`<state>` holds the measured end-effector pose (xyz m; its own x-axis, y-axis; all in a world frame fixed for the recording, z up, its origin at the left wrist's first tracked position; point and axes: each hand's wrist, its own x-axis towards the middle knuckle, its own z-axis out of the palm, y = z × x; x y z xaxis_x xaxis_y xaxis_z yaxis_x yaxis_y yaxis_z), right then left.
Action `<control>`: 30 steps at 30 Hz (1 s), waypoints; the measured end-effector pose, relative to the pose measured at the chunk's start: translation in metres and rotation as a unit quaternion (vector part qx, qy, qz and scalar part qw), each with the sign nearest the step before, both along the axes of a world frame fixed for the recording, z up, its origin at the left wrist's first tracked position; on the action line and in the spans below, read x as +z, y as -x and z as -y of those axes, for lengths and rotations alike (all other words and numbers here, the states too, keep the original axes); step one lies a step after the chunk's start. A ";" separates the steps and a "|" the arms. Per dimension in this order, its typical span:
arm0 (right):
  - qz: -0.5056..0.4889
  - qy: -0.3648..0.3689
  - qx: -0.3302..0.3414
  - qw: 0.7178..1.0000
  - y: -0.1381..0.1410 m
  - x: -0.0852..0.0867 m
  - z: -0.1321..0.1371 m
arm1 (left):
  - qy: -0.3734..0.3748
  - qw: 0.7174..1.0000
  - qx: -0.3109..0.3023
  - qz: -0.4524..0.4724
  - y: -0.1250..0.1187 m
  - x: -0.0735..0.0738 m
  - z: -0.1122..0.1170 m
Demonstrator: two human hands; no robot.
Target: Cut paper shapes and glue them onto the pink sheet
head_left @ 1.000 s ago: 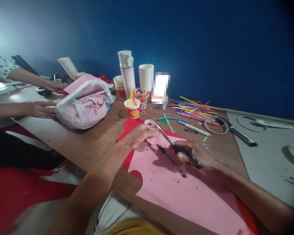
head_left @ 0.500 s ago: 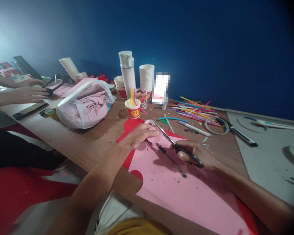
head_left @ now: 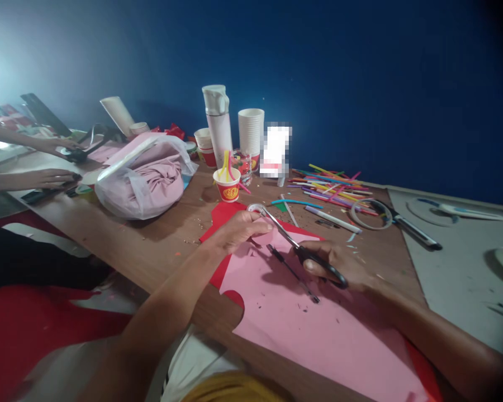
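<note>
The small pink piece (head_left: 261, 228) is sitting pinched between the left hand's (head_left: 237, 230) fingers, with the right hand (head_left: 347, 263) gripping the scissors (head_left: 304, 254) and holding the blades beside it, above the pink sheet (head_left: 314, 343). Small dark bits (head_left: 305, 310) are dotting that sheet on the bench (head_left: 171, 243), so some cutting is probably done; how much trimming is remaining, I can't quite tell, the fingers hiding the edge.
</note>
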<state>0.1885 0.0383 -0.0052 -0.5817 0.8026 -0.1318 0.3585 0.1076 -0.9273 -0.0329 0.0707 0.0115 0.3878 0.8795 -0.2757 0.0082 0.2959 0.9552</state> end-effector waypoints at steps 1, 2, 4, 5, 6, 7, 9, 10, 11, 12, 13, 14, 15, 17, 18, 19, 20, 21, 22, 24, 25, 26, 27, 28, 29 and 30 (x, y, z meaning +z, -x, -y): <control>-0.009 0.001 -0.002 1.000 0.001 0.000 0.000 | 0.000 1.000 -0.003 0.002 0.000 0.000 0.000; -0.017 0.006 -0.004 1.000 0.002 0.000 0.000 | 0.001 1.000 -0.004 0.003 0.000 -0.001 0.000; -0.020 0.020 -0.010 1.000 0.003 0.001 0.001 | 0.000 1.000 -0.005 0.003 0.001 -0.002 -0.001; -0.017 0.028 -0.012 0.999 0.004 0.002 0.001 | -0.002 1.000 -0.005 0.000 0.001 -0.003 -0.001; -0.014 0.031 -0.012 0.999 0.004 0.002 0.002 | -0.005 1.000 -0.003 -0.004 0.001 -0.004 -0.001; -0.012 0.029 -0.011 0.999 0.004 0.003 0.002 | -0.008 1.000 -0.002 -0.008 0.001 -0.004 -0.001; -0.013 0.017 -0.007 1.000 0.004 0.004 0.001 | -0.008 1.000 0.003 -0.011 0.001 -0.005 -0.002; -0.014 0.016 -0.006 1.000 0.003 0.003 0.001 | -0.006 1.000 0.005 -0.011 0.001 -0.005 -0.002; -0.014 0.018 -0.006 1.000 0.003 0.003 0.000 | -0.003 1.000 0.006 -0.009 0.001 -0.005 -0.002; -0.012 0.023 -0.005 1.000 0.003 0.002 0.000 | -0.001 1.000 0.009 -0.008 0.001 -0.005 -0.002; -0.011 0.030 -0.005 0.999 0.002 0.002 0.000 | 0.000 1.000 0.010 -0.008 0.001 -0.005 -0.001; -0.010 0.034 -0.007 0.999 0.002 0.001 -0.001 | 0.000 1.000 0.010 -0.009 0.001 -0.004 -0.001; -0.012 0.036 -0.008 0.999 0.002 0.001 -0.001 | -0.002 1.000 0.011 -0.011 0.001 -0.003 -0.001; -0.017 0.036 -0.011 0.999 0.003 0.002 0.000 | -0.002 1.000 0.010 -0.014 0.001 -0.001 0.000; -0.022 0.037 -0.012 0.999 0.004 0.002 0.001 | -0.001 1.000 0.009 -0.014 0.001 0.000 0.001; -0.027 0.039 -0.015 0.999 0.004 0.002 0.002 | -0.001 1.000 0.010 -0.016 0.001 0.001 0.001; -0.033 0.044 -0.020 0.998 0.005 0.003 0.003 | -0.001 1.000 0.011 -0.018 0.001 0.001 0.001; -0.040 0.050 -0.025 0.998 0.005 0.003 0.004 | 0.000 1.000 0.010 -0.021 0.001 0.001 0.001; -0.047 0.057 -0.029 0.997 0.006 0.003 0.004 | 0.002 1.000 0.006 -0.025 0.001 0.001 0.001; -0.053 0.069 -0.023 0.996 0.006 0.004 0.005 | 0.009 1.000 -0.006 -0.030 0.002 -0.001 0.001; -0.054 0.076 -0.017 0.995 0.006 0.004 0.006 | 0.015 0.999 -0.014 -0.031 0.002 -0.002 0.001; -0.054 0.084 -0.012 0.995 0.006 0.004 0.006 | 0.020 0.999 -0.020 -0.032 0.003 -0.004 0.000; -0.053 0.090 -0.008 0.995 0.006 0.004 0.005 | 0.022 0.999 -0.024 -0.032 0.003 -0.005 0.000; -0.050 0.091 -0.011 0.994 0.006 0.004 0.005 | 0.021 0.999 -0.026 -0.031 0.004 -0.006 -0.001; -0.047 0.089 -0.017 0.995 0.005 0.003 0.005 | 0.019 0.999 -0.027 -0.032 0.004 -0.007 -0.001; -0.041 0.081 -0.024 0.996 0.005 0.003 0.004 | 0.017 0.999 -0.028 -0.032 0.004 -0.008 -0.001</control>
<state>0.1838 0.0343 -0.0017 -0.5570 0.8022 -0.2150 0.2822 -0.0607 -0.9574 -0.0370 0.0720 0.0038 0.4172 0.8467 -0.3302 0.0857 0.3250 0.9418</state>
